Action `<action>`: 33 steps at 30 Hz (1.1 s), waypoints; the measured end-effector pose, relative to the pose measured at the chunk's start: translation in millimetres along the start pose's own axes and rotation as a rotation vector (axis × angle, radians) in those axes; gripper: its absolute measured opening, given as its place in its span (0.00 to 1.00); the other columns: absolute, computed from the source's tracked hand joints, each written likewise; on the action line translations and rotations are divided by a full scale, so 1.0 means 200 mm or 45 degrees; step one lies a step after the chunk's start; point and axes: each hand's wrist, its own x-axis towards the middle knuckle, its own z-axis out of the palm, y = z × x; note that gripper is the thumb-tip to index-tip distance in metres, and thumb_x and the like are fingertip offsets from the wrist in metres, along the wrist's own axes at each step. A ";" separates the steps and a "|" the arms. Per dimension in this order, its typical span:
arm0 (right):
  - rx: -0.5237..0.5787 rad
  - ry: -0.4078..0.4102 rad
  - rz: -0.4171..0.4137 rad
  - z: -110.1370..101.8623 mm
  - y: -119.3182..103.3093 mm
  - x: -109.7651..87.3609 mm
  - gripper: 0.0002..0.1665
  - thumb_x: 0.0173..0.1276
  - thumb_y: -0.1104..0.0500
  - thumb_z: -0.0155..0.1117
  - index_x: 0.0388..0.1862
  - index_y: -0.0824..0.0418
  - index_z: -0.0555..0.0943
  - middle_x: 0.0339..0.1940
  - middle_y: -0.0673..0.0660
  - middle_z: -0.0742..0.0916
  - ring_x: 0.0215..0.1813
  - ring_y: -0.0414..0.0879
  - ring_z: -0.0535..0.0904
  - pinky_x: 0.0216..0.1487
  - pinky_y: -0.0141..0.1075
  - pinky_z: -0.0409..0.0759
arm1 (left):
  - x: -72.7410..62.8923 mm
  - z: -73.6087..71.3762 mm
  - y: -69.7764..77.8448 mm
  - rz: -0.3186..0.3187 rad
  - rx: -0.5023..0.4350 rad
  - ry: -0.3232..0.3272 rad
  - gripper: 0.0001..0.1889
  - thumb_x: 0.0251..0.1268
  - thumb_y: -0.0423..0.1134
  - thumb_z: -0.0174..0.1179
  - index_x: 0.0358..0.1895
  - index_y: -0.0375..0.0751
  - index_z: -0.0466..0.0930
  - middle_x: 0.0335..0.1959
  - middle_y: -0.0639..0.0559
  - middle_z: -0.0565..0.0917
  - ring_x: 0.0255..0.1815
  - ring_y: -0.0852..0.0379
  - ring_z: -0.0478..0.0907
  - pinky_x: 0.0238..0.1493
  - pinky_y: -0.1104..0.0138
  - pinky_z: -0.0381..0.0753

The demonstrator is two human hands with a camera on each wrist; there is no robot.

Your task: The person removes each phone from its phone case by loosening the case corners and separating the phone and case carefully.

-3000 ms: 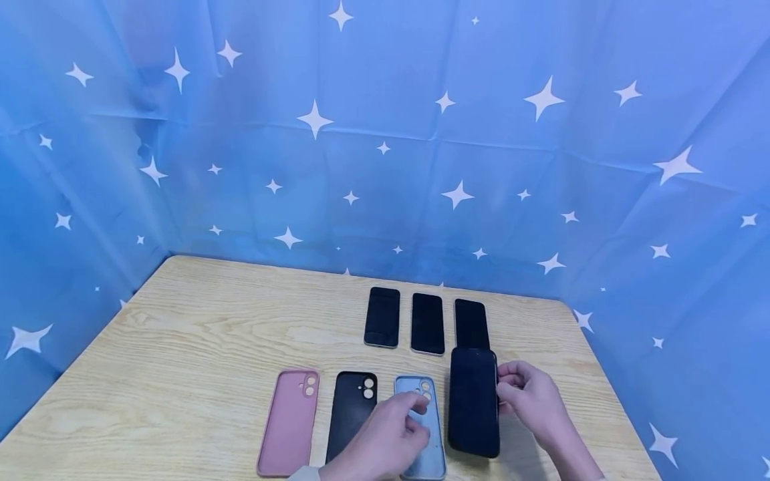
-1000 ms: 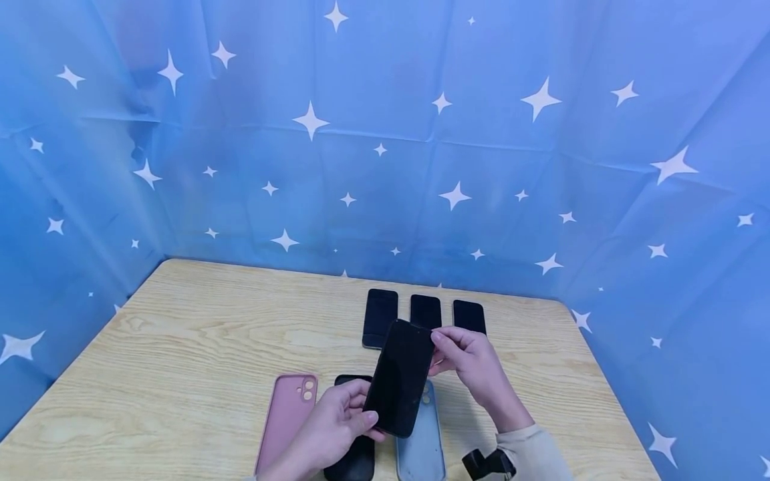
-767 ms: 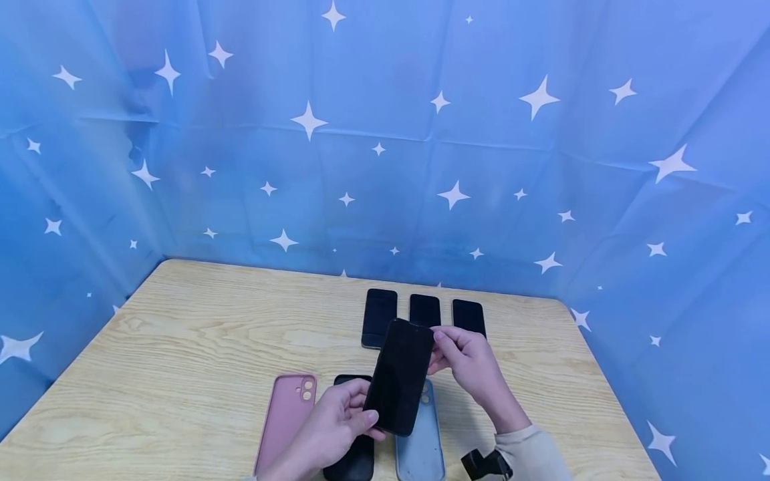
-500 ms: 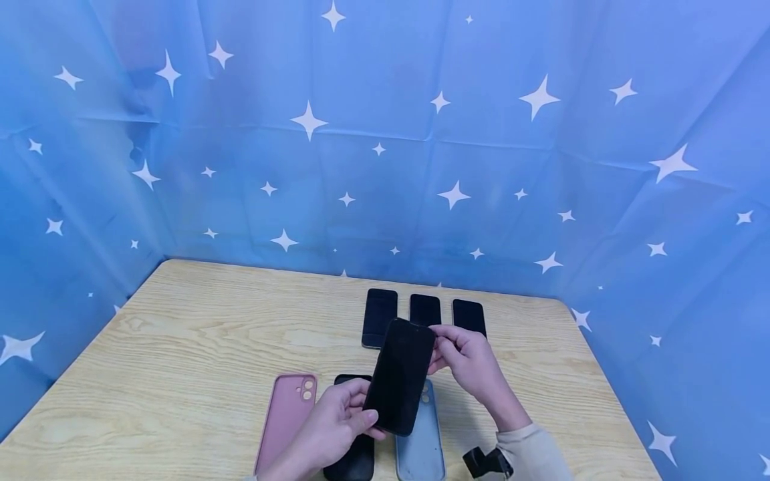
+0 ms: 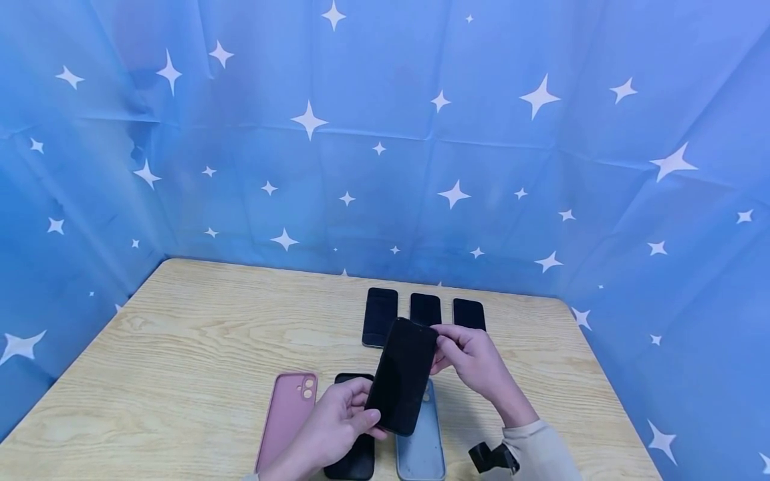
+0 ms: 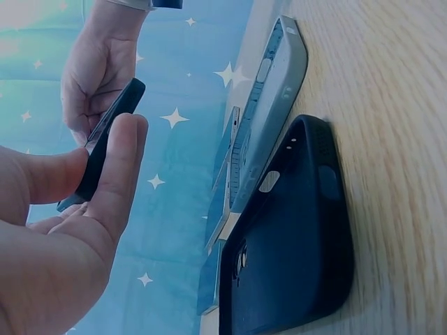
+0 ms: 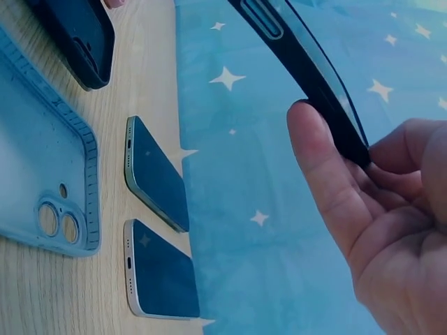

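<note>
Both hands hold a phone (image 5: 402, 377) in a black case, tilted above the table with its dark screen up. At its lower left corner my left hand (image 5: 337, 424) grips it, thumb on the front edge and fingers behind. My right hand (image 5: 472, 357) pinches the upper right corner between thumb and fingers. From the side, the right wrist view shows the black case (image 7: 335, 118) along the phone's edge. Below lie a black case (image 5: 356, 461), partly hidden by the left hand, and a light blue case (image 5: 424, 444), partly hidden by the phone.
A pink case (image 5: 286, 424) lies left of the black one, partly behind the left forearm. Three dark-screened phones (image 5: 380, 317) lie in a row at the back of the wooden table (image 5: 198, 347). A blue starry curtain (image 5: 385, 167) hangs behind and at both sides.
Three seconds ago the right hand alone held the phone, right of the blue case. It has come left and tilted, and the left hand has taken hold. The last second shows barely any movement.
</note>
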 end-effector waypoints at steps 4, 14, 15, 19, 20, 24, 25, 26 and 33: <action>0.008 0.002 -0.019 0.01 0.00 0.01 0.19 0.80 0.70 0.46 0.61 0.77 0.79 0.31 0.60 0.91 0.28 0.47 0.89 0.40 0.35 0.91 | 0.00 0.00 0.00 -0.003 0.004 0.007 0.14 0.72 0.19 0.53 0.58 0.20 0.73 0.46 0.37 0.86 0.38 0.42 0.89 0.45 0.63 0.91; 0.092 0.000 0.030 0.02 0.02 0.02 0.19 0.80 0.70 0.44 0.58 0.76 0.80 0.31 0.61 0.90 0.28 0.49 0.88 0.37 0.39 0.91 | 0.01 0.00 -0.02 -0.004 -0.009 0.018 0.14 0.71 0.18 0.52 0.57 0.21 0.74 0.44 0.38 0.86 0.35 0.49 0.89 0.45 0.63 0.91; 0.110 0.001 0.049 0.02 0.02 0.02 0.19 0.80 0.69 0.44 0.58 0.75 0.80 0.32 0.61 0.90 0.28 0.50 0.88 0.38 0.39 0.91 | 0.01 0.00 -0.02 -0.006 -0.010 0.019 0.14 0.71 0.18 0.52 0.56 0.21 0.75 0.44 0.38 0.86 0.35 0.49 0.89 0.45 0.63 0.91; 0.213 0.015 0.100 0.03 0.03 0.02 0.20 0.80 0.70 0.43 0.59 0.77 0.79 0.35 0.65 0.90 0.29 0.49 0.88 0.38 0.43 0.91 | 0.01 0.01 -0.02 -0.021 -0.030 0.030 0.14 0.70 0.17 0.51 0.56 0.22 0.75 0.44 0.39 0.86 0.35 0.49 0.89 0.44 0.62 0.91; 0.234 0.019 0.101 0.03 0.04 0.02 0.21 0.79 0.70 0.43 0.60 0.78 0.78 0.35 0.65 0.90 0.29 0.49 0.88 0.38 0.44 0.91 | 0.01 0.01 -0.02 -0.023 -0.043 0.033 0.14 0.70 0.17 0.51 0.56 0.22 0.75 0.44 0.39 0.86 0.36 0.48 0.89 0.43 0.62 0.91; 0.352 0.026 0.075 0.03 0.04 0.02 0.21 0.78 0.70 0.42 0.60 0.81 0.77 0.38 0.65 0.90 0.30 0.46 0.87 0.36 0.43 0.91 | 0.01 0.01 -0.02 -0.011 -0.082 0.031 0.14 0.69 0.16 0.50 0.56 0.20 0.74 0.46 0.37 0.86 0.36 0.46 0.89 0.44 0.61 0.91; 0.382 0.019 0.063 0.03 0.05 0.03 0.21 0.79 0.70 0.43 0.60 0.82 0.76 0.38 0.64 0.90 0.31 0.45 0.87 0.36 0.42 0.91 | 0.01 0.01 -0.02 -0.007 -0.086 0.027 0.14 0.70 0.16 0.50 0.56 0.20 0.74 0.46 0.36 0.86 0.36 0.46 0.89 0.44 0.62 0.91; 0.419 0.009 0.057 0.03 0.05 0.03 0.21 0.79 0.70 0.43 0.60 0.82 0.76 0.38 0.62 0.90 0.31 0.45 0.87 0.36 0.41 0.91 | 0.02 0.01 -0.02 0.001 -0.082 0.019 0.14 0.70 0.17 0.50 0.57 0.19 0.73 0.47 0.35 0.86 0.36 0.46 0.89 0.44 0.62 0.91; 0.419 -0.015 0.107 0.02 0.05 0.03 0.22 0.84 0.65 0.47 0.65 0.80 0.74 0.42 0.63 0.90 0.35 0.44 0.88 0.44 0.37 0.90 | 0.02 0.00 0.00 -0.014 -0.073 0.015 0.15 0.72 0.19 0.51 0.58 0.19 0.73 0.49 0.34 0.86 0.35 0.45 0.90 0.47 0.66 0.90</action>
